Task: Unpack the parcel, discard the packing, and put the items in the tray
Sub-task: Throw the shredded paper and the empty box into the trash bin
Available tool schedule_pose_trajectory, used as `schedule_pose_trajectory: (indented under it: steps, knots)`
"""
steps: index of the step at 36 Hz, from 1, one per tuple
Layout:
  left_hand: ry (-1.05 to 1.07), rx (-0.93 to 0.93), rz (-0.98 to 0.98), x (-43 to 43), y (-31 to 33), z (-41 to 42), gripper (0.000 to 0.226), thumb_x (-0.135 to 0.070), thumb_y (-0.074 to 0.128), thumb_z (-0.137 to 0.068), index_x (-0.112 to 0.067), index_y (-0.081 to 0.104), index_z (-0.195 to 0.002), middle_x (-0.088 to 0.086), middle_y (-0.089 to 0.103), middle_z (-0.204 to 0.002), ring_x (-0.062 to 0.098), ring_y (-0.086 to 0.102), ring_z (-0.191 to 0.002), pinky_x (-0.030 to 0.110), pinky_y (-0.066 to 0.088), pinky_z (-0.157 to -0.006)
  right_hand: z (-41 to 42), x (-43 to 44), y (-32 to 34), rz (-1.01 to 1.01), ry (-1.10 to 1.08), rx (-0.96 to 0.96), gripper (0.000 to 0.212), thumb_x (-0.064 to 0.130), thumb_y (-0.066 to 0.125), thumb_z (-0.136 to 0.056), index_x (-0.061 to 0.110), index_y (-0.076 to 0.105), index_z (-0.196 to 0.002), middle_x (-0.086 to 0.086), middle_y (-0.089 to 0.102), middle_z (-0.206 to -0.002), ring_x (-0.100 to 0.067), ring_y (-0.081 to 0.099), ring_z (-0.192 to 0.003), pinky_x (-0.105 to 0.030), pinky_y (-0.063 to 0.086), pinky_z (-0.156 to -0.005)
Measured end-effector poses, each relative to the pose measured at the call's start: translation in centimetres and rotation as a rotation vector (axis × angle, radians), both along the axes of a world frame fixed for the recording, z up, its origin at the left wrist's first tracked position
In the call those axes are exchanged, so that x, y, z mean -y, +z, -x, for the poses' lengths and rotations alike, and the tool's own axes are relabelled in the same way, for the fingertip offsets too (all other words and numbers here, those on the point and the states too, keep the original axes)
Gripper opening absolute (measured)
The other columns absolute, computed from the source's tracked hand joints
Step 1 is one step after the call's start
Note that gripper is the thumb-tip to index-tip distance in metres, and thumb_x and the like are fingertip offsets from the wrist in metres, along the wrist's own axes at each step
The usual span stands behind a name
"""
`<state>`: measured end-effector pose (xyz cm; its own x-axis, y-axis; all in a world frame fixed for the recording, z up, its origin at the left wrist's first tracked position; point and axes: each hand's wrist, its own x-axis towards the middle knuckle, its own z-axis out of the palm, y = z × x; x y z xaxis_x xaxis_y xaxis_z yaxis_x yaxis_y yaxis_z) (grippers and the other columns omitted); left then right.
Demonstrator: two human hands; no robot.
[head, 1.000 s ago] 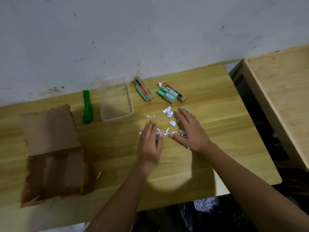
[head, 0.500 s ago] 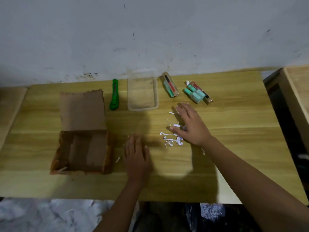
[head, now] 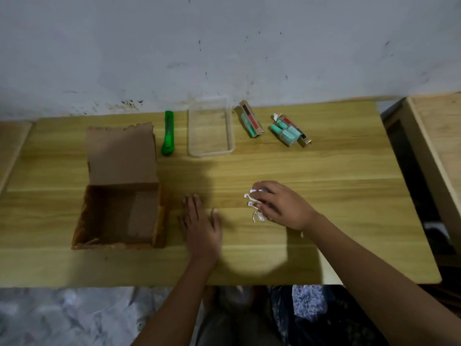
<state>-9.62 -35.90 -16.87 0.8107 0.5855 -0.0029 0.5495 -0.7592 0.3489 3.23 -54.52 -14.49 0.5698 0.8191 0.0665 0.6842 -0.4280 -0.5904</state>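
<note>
An open brown cardboard box (head: pixel 119 208) lies at the left of the wooden table (head: pixel 349 196), flap folded back and its inside looking bare. A clear plastic tray (head: pixel 211 149) stands at the back middle with nothing in it. Right of the tray lie a small boxed item (head: pixel 250 122) and a bundle of teal tubes with a second box (head: pixel 289 132). My right hand (head: pixel 282 206) rests curled over a pile of white paper scraps (head: pixel 254 206), fingers gathering them. My left hand (head: pixel 200 224) lies flat on the table, just right of the box, holding nothing.
A green utility knife (head: pixel 168 133) lies between the box flap and the tray. A second wooden table (head: pixel 439 136) stands to the right across a dark gap. A grey wall runs behind. Crumpled white plastic (head: pixel 62 318) lies on the floor below the front edge.
My left hand has left the scraps and slid left to lie flat near the box. My right hand has raked the scraps toward me into a tighter pile. The camera has shifted left.
</note>
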Motion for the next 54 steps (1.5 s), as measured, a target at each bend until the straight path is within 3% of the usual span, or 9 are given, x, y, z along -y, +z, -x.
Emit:
schedule_pose_trajectory:
  steps: [5, 10, 18, 24, 29, 36, 40, 43, 54]
  knots:
    - [-0.197, 0.035, 0.06, 2.2, -0.1, -1.5, 0.061, -0.04, 0.031, -0.089, -0.004, 0.042, -0.136, 0.014, 0.042, -0.145, 0.028, 0.038, -0.135, 0.046, 0.024, -0.111, 1.5, 3.1, 1.0, -0.042, -0.217, 0.025, 0.043, 0.038, 0.052, -0.089, 0.018, 0.053, -0.127, -0.005, 0.046, -0.139, -0.019, 0.044, -0.127, -0.038, 0.043, -0.1]
    - [-0.388, 0.077, 0.21, 5.4, 0.7, -3.0, 0.061, -0.041, 0.023, -0.093, -0.011, 0.025, -0.146, 0.002, 0.02, -0.155, 0.011, 0.016, -0.143, 0.031, 0.006, -0.118, 4.6, 6.6, 1.5, -0.039, -0.433, -0.031, 0.073, 0.057, 0.051, -0.083, 0.021, 0.03, -0.143, -0.005, 0.027, -0.152, -0.018, 0.027, -0.14, -0.039, 0.033, -0.111]
    - [-0.68, 0.118, 0.424, 6.9, 2.1, -3.7, 0.053, -0.034, 0.027, -0.099, -0.024, 0.014, -0.148, -0.007, 0.011, -0.158, 0.005, 0.008, -0.144, 0.033, 0.023, -0.117, 7.7, 8.3, 0.0, 0.067, -0.554, -0.019, 0.102, 0.069, 0.061, -0.069, 0.021, 0.015, -0.147, -0.002, 0.01, -0.157, -0.016, 0.008, -0.145, -0.035, 0.021, -0.115]
    - [-0.636, 0.225, 0.434, 4.4, 2.3, -2.9, 0.048, -0.027, 0.032, -0.098, -0.02, 0.028, -0.145, -0.009, 0.025, -0.152, 0.004, 0.019, -0.142, 0.024, 0.022, -0.115, 7.3, 5.1, -0.3, 0.132, -0.64, -0.029, 0.116, 0.085, 0.051, -0.057, 0.026, 0.007, -0.147, -0.008, 0.002, -0.158, -0.026, -0.001, -0.146, -0.05, 0.012, -0.117]
    - [-0.437, 0.122, 0.152, 0.5, 0.5, -1.9, 0.051, -0.034, 0.028, -0.093, -0.014, 0.041, -0.139, 0.008, 0.036, -0.149, 0.022, 0.031, -0.139, 0.046, 0.026, -0.113, 6.3, 1.6, 0.0, 0.268, -0.61, 0.012, 0.123, 0.093, 0.04, -0.049, 0.031, -0.002, -0.147, -0.009, -0.009, -0.158, -0.03, -0.01, -0.145, -0.05, 0.0, -0.117]
    - [-0.34, -0.097, 0.022, -1.2, 0.1, -0.9, 0.065, -0.052, 0.017, -0.086, -0.027, 0.027, -0.145, 0.003, 0.015, -0.157, 0.019, 0.011, -0.146, 0.049, 0.002, -0.115, 4.8, -2.5, -0.5, 0.351, -0.584, 0.033, 0.11, 0.089, 0.042, -0.058, 0.04, -0.005, -0.145, -0.006, -0.012, -0.158, -0.035, -0.012, -0.144, -0.059, -0.006, -0.111]
    - [-0.324, -0.05, 0.023, -1.1, 0.1, -0.7, 0.06, -0.047, 0.023, -0.089, -0.024, 0.034, -0.143, 0.004, 0.023, -0.155, 0.019, 0.018, -0.144, 0.049, 0.007, -0.115, 5.2, -3.4, -1.2, 0.274, -0.575, 0.103, 0.076, 0.073, 0.04, -0.077, 0.031, 0.031, -0.141, -0.011, 0.03, -0.151, -0.033, 0.025, -0.14, -0.054, 0.02, -0.111]
    - [-0.329, -0.027, 0.026, -1.1, 0.0, -0.7, 0.056, -0.044, 0.028, -0.091, -0.022, 0.038, -0.141, 0.005, 0.027, -0.154, 0.02, 0.021, -0.143, 0.05, 0.009, -0.114, 5.8, -3.5, -1.5, 0.17, -0.535, 0.245, 0.044, 0.054, 0.042, -0.088, 0.027, 0.054, -0.12, -0.005, 0.055, -0.126, -0.024, 0.048, -0.114, -0.038, 0.043, -0.089]
    - [-0.342, -0.065, 0.022, -0.4, 0.8, -0.7, 0.059, -0.046, 0.02, -0.092, -0.02, 0.033, -0.143, 0.005, 0.025, -0.155, 0.02, 0.014, -0.145, 0.047, 0.005, -0.116, 8.3, -1.0, -1.3, 0.087, -0.496, 0.279, 0.008, 0.02, 0.057, -0.086, 0.014, 0.057, -0.083, -0.005, 0.059, -0.078, -0.024, 0.056, -0.063, -0.03, 0.042, -0.048]
